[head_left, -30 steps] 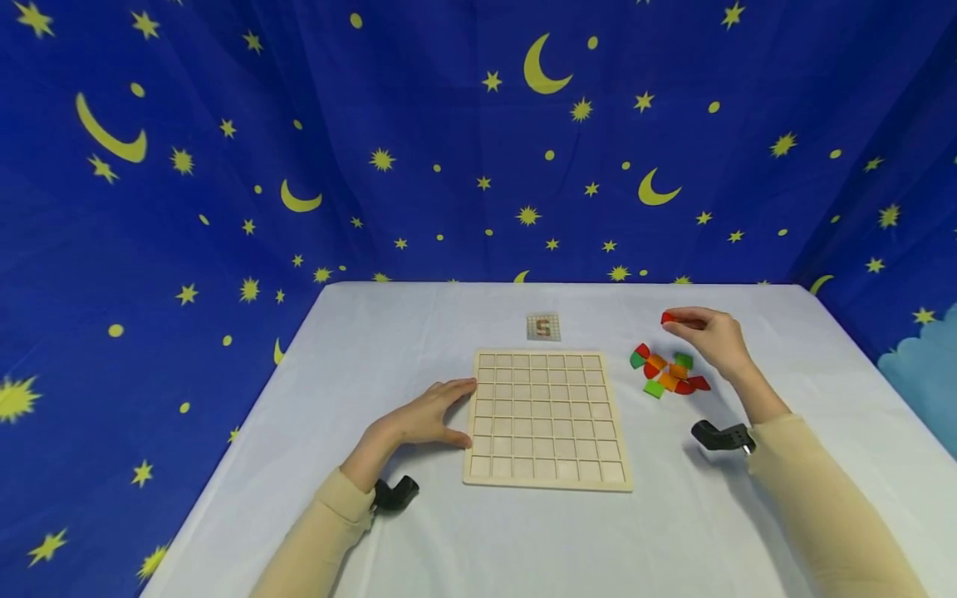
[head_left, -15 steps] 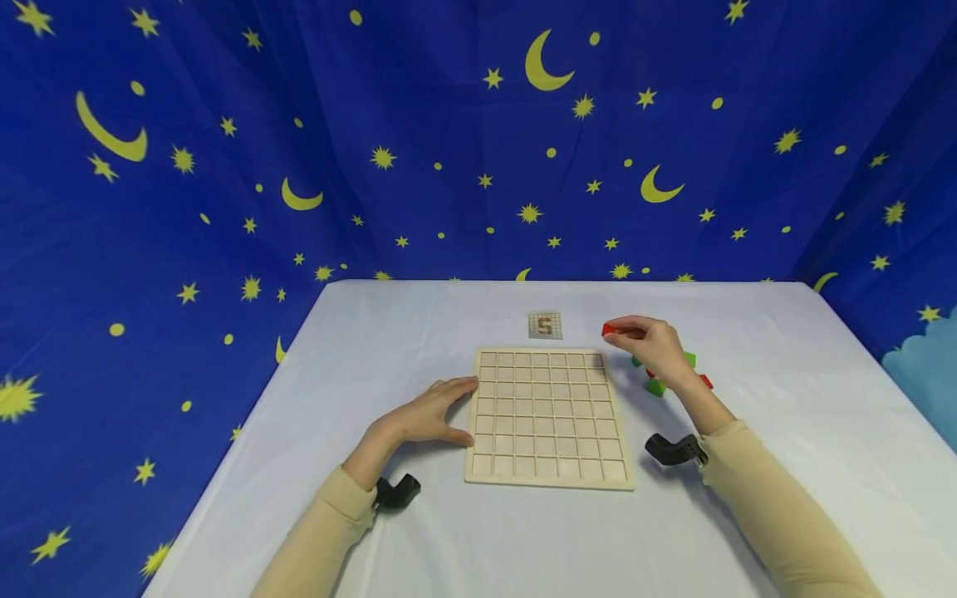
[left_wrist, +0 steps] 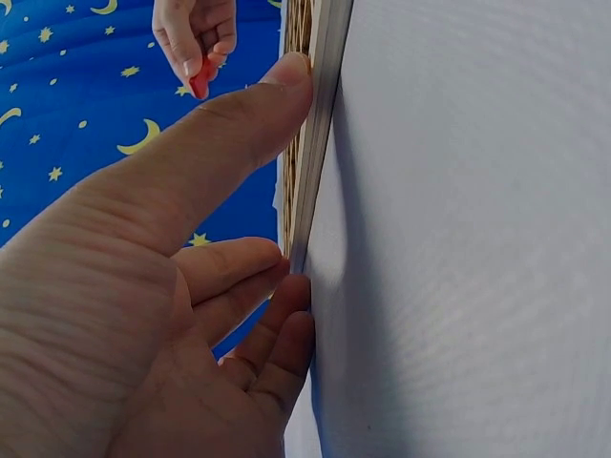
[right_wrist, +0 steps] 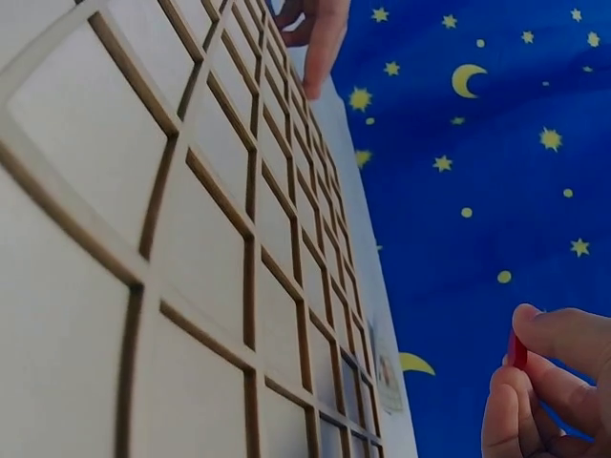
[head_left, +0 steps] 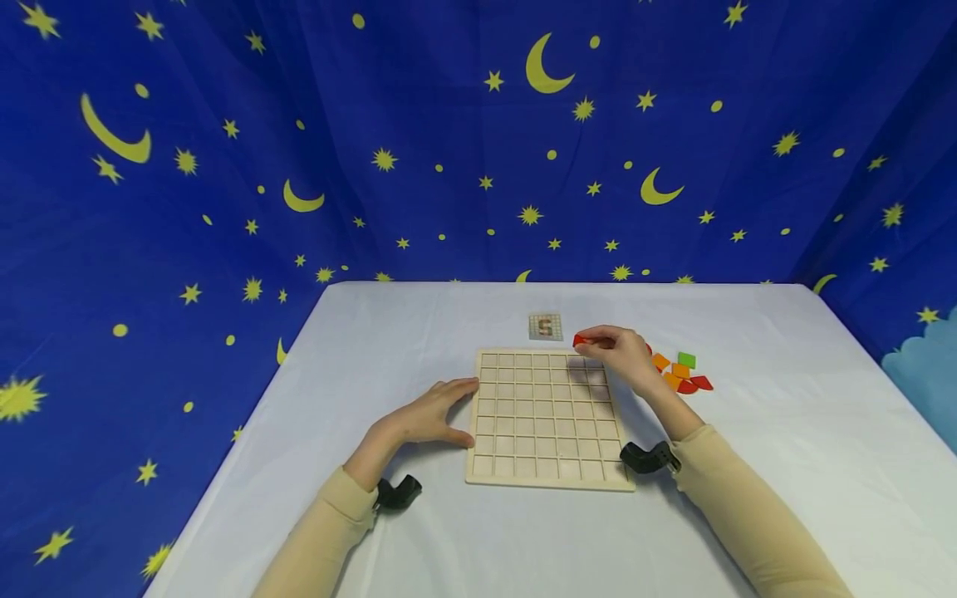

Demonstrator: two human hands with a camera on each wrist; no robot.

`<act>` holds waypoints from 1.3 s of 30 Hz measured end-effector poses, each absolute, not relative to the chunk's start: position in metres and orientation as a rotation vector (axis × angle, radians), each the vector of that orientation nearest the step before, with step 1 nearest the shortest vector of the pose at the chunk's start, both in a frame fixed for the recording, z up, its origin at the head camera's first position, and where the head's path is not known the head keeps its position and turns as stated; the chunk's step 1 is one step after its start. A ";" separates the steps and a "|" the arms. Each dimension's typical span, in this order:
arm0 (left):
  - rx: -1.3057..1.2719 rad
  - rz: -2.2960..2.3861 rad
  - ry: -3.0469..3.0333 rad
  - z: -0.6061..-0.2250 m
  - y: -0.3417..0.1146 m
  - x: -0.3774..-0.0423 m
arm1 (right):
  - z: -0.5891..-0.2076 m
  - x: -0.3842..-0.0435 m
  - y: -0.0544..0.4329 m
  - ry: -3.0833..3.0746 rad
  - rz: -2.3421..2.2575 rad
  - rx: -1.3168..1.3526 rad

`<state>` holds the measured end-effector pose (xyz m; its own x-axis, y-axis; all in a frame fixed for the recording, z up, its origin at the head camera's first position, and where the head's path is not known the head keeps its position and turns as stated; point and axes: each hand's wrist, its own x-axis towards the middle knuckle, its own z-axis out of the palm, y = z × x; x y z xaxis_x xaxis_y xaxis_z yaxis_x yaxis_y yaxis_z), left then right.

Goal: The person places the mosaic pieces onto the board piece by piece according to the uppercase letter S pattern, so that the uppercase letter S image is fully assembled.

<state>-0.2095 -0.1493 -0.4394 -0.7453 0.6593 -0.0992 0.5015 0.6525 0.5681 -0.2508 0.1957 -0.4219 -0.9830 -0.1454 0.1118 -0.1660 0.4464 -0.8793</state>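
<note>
A square wooden grid board [head_left: 549, 418] lies in the middle of the white table, its cells bare. My left hand [head_left: 426, 415] rests at the board's left edge; in the left wrist view the thumb [left_wrist: 220, 143] and fingertips touch that edge without curling round it. Above the board's far right corner, my right hand [head_left: 624, 357] pinches a small red piece [head_left: 579, 340] between thumb and fingertips. The right wrist view shows the red piece [right_wrist: 517, 351] edge-on, apart from the board; its full outline is hidden by the fingers.
Right of the board lies a loose pile of red, orange [head_left: 680, 371] and green [head_left: 687, 360] pieces, partly behind the right hand. A small pattern card [head_left: 545, 326] with an S-like figure lies beyond the board. A blue star-patterned curtain [head_left: 449, 124] hangs behind the table.
My right hand has carried the red piece leftward from above the loose pile to over the board's far right corner. The left hand has stayed at the board's edge.
</note>
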 end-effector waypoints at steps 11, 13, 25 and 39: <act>0.925 0.753 2.575 -0.439 -0.149 -0.209 | -0.430 -0.246 0.185 -2.723 1.453 0.365; 0.923 0.754 2.574 -0.439 -0.149 -0.209 | -0.434 -0.246 0.183 -2.731 1.411 0.405; 0.935 0.752 2.574 -0.441 -0.150 -0.210 | -0.454 -0.250 0.172 -2.783 1.237 0.615; 0.926 0.756 2.576 -0.441 -0.150 -0.211 | -0.458 -0.248 0.171 -2.761 1.195 0.704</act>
